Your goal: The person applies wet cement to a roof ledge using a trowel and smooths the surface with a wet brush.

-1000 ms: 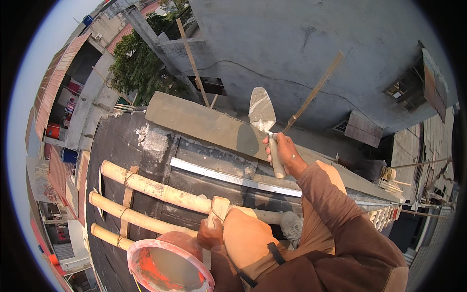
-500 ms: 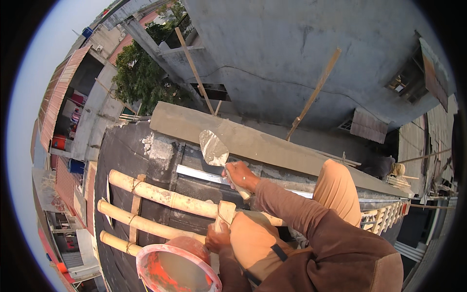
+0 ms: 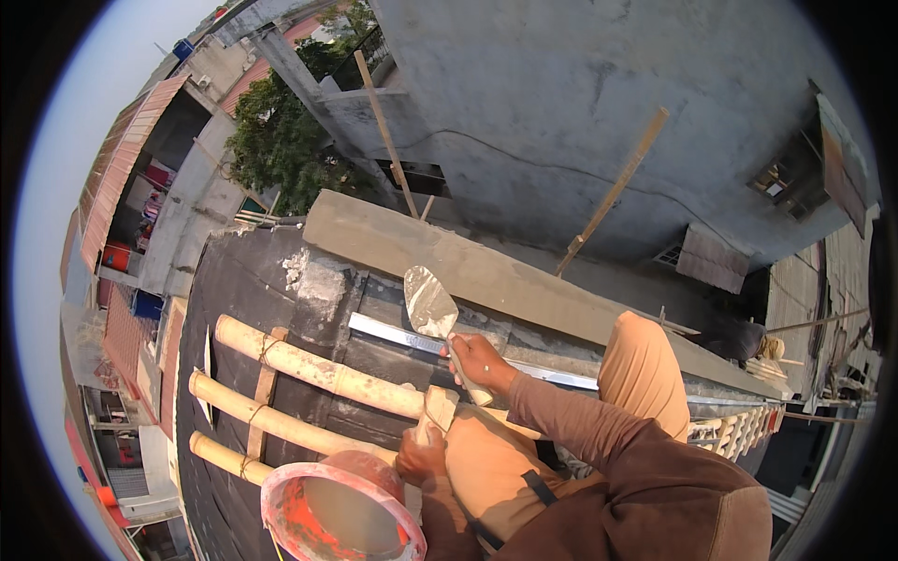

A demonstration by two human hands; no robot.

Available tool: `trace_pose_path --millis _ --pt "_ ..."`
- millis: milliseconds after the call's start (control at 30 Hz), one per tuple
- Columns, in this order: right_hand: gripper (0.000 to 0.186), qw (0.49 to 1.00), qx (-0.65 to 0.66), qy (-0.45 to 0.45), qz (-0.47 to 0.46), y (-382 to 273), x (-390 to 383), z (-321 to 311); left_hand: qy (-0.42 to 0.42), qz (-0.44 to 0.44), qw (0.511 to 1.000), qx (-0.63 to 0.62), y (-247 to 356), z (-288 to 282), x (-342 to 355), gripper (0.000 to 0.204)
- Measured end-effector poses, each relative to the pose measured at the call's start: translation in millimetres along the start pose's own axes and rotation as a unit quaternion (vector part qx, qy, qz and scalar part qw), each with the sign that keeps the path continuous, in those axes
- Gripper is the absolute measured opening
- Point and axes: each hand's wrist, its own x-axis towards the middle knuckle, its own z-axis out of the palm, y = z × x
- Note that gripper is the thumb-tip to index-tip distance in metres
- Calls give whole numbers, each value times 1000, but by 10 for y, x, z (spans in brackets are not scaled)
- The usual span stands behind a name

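Note:
My right hand [image 3: 479, 365] is closed round the handle of a pointed trowel [image 3: 430, 301], its shiny metal blade held up in front of the smooth grey ledge [image 3: 505, 273]. My left hand [image 3: 421, 456] grips a pale wooden tool with a block-like head [image 3: 441, 409], beside my bent knee; its exact kind is not clear. Close to that hand stands a red bucket [image 3: 372, 467], smeared with dried mortar, with greyish contents. A silvery metal strip [image 3: 393, 334] lies along the roof below the ledge and passes behind my right hand and forearm.
Bamboo poles [image 3: 309, 366] tied to a wooden crosspiece [image 3: 263, 393] lie on dark roof sheeting [image 3: 245, 290]. Beyond the ledge the level drops to a passage beside a tall grey wall [image 3: 580, 112]. Two wooden posts [image 3: 613, 192] stand there. Another person [image 3: 730, 338] bends at the far right.
The trowel and my right hand have come slightly toward me and to the right. The whole view has shifted a little. My left hand keeps its grip on the wooden tool.

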Motion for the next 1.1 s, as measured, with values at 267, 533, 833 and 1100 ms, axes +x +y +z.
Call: trace_pose_path --millis 267,533,833,1100 --pt "47 999 3 31 19 -255 323 -289 -23 -14 1000 2 132 12 -18 44" --pt "29 834 -476 138 -242 -869 13 -785 -22 0 1000 -18 23 -78 27 49" --pt "32 729 -649 156 -151 -840 572 -989 -26 -8 999 -25 96 -107 21 49" --pt "29 717 -672 183 -34 -641 -315 -1705 -44 -8 998 -39 58 -92 17 49"
